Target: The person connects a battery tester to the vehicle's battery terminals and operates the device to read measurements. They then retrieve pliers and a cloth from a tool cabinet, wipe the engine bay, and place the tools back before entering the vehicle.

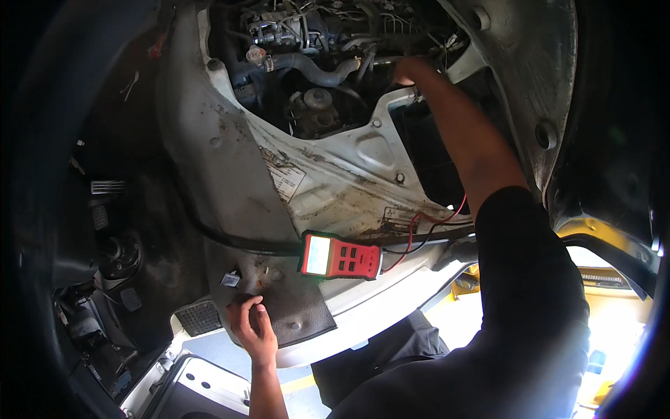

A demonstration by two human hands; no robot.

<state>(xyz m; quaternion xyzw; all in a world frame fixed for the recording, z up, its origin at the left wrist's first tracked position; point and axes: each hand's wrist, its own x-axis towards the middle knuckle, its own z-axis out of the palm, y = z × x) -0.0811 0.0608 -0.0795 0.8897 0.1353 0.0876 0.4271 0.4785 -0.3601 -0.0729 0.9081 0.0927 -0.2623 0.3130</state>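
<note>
My left hand (251,322) is low at the grey floor mat (310,325), fingers loosely bent and apparently empty, just below a small silver-grey piece (230,278). A red handheld tester (352,260) with a lit screen lies up and to the right of that hand; red and black leads run from it toward the opening at the right. My right hand (412,71) reaches deep into the engine bay (317,98) beside a pipe and hoses (314,70); its fingertips are hidden, so I cannot tell what it holds.
A pale, grimy metal panel (321,178) rims the engine bay. Pedals (130,299) and the dark footwell are at left, an open door (206,387) at lower left. A raised panel (523,91) stands at upper right. Bright yellow bodywork (604,269) is behind my right arm.
</note>
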